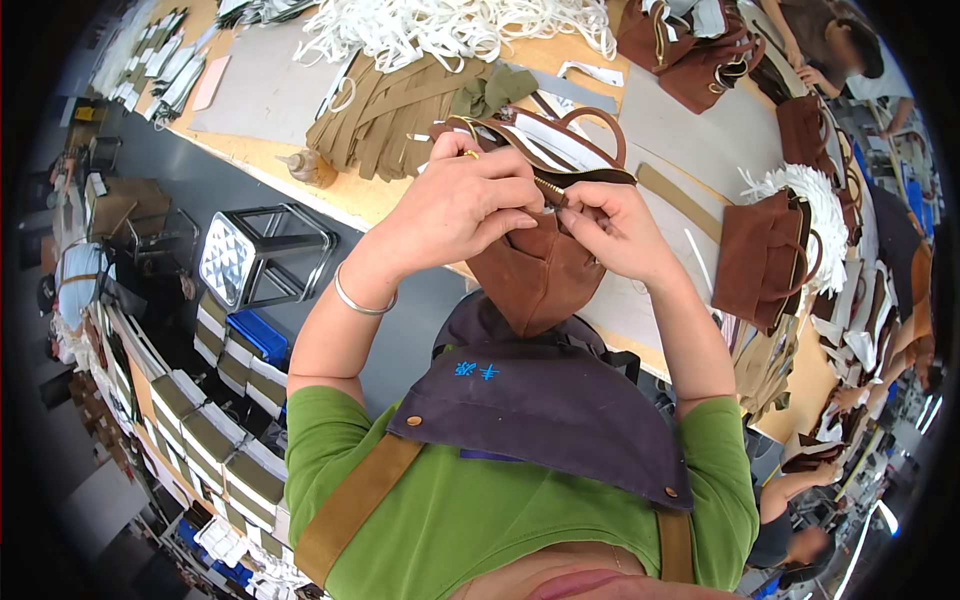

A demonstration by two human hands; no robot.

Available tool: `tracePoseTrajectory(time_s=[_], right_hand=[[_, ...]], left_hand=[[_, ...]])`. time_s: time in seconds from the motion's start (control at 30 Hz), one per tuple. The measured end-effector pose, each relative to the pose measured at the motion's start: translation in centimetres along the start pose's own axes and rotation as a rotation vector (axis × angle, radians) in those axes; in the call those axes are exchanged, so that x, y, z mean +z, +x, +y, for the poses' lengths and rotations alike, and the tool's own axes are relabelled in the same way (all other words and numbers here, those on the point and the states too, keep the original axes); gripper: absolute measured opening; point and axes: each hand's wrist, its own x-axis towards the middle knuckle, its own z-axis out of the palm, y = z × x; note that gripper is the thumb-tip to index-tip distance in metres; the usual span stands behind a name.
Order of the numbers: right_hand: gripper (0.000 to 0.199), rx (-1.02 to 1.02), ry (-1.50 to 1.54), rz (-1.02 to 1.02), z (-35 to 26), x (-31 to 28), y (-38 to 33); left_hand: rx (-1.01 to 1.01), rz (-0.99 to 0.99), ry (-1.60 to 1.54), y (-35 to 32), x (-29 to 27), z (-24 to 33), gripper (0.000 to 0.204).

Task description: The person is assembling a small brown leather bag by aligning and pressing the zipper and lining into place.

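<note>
A brown handbag (533,277) hangs at the near edge of the table, its body tilted toward me and its zipped mouth gaping. White material shows inside, and a curved brown handle stands up behind. My left hand (468,200) is closed on the bag's upper left edge, fingers bent over the rim; a ring and a bangle show on it. Beside it, my right hand (612,228) pinches the edge by the end of the brass zipper (552,192). What lies right under the fingertips is hidden.
Olive fabric strips (375,115) and a heap of white cords (440,30) cover the table behind. A small bottle (308,168) stands at the left edge. More brown bags (755,260) sit to the right. A stool (265,258) is on the floor at left; co-workers are at far right.
</note>
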Motion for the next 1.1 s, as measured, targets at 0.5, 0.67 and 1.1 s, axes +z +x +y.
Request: tracePoseTrajectory(time_s=[0.5,0.67,1.1], right_hand=[[0.009,-0.225,-0.120,0.066,-0.8,0.1,0.1],[0.008,-0.239,-0.129,0.064,-0.8,0.2,0.1],[0.008,-0.277,-0.191,0.039,-1.2,0.0,0.2]], left_hand=[[-0.149,-0.046,-0.066,0.7,0.1,0.3,0.012],[-0.170,-0.019,-0.081,0.7,0.3,0.4,0.014],[-0.221,-0.004,-0.121,0.9,0.1,0.5,0.018]])
